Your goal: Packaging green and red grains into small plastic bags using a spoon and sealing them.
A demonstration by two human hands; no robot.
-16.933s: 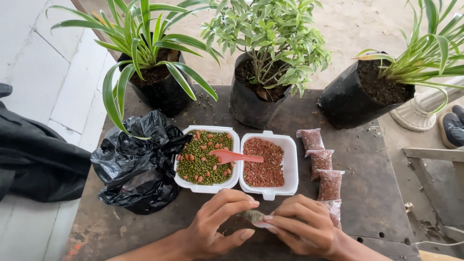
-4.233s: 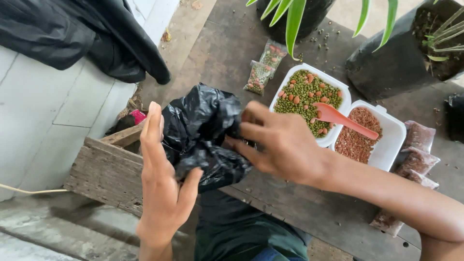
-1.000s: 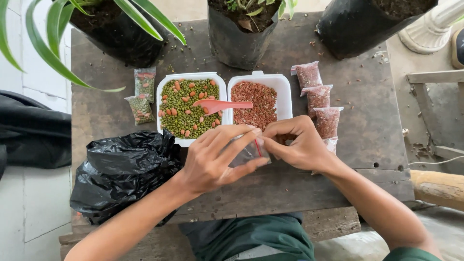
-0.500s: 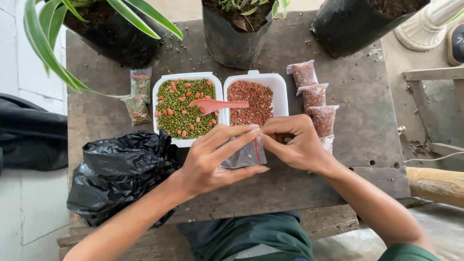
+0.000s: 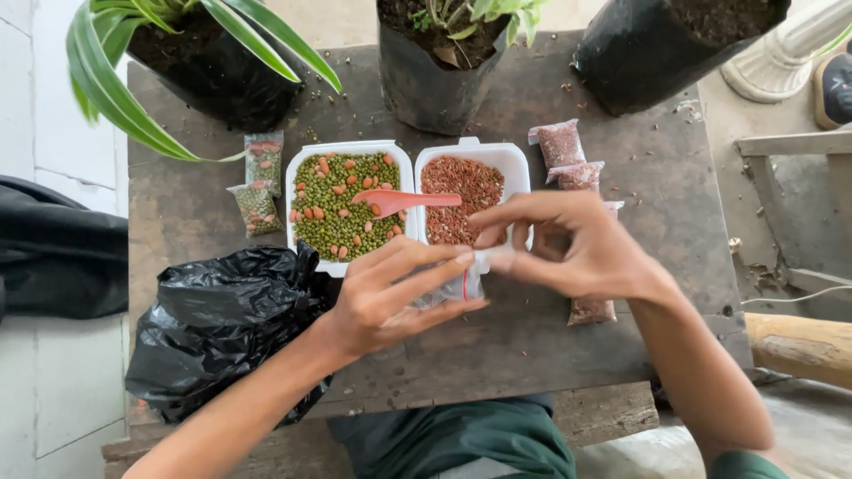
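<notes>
Hands (image 5: 395,297) and (image 5: 581,248) pinch a small clear bag (image 5: 461,282) over the desk (image 5: 532,346), best held level at its mouth.

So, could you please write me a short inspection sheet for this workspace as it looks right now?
Surface: dark wooden table, weathered, specks of soil near the pots.
Job's things: small clear bag held between both hands; tray of green beans; tray of red grains with a pink spoon across both.
Clutter: black plastic bag; filled packets right, two left; three potted plants.
Grippers: left hand and right hand pinch the bag.
Cables: thin cord at right.
Surroundings: tiled floor, dark cloth.
</notes>
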